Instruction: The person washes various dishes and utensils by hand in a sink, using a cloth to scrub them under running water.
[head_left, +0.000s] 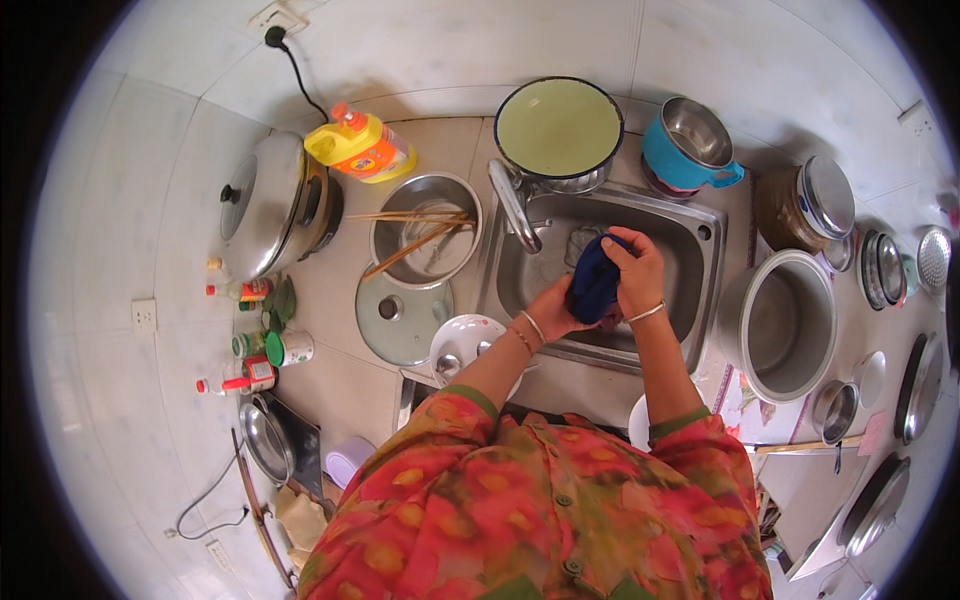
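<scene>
Over the stainless steel sink (679, 255) I hold a dark blue cloth (594, 283) between both hands. My left hand (559, 307) grips its lower left side, while my right hand (636, 271) pinches its upper right edge. The cloth is bunched, and the fingers partly hide it. A little reddish material shows beneath it, too hidden to name. Left of the cloth, the chrome faucet (514, 206) reaches over the basin. The sink drain (583, 244) lies just beyond my hands.
Left of the sink are a steel pot with chopsticks (427, 180), a glass lid (405, 322) and a white bowl with spoons (469, 330). Behind stand a yellow detergent bottle (360, 146), an enamel basin (559, 124) and a blue mug (679, 161). A deep metal pot (787, 326) sits at right.
</scene>
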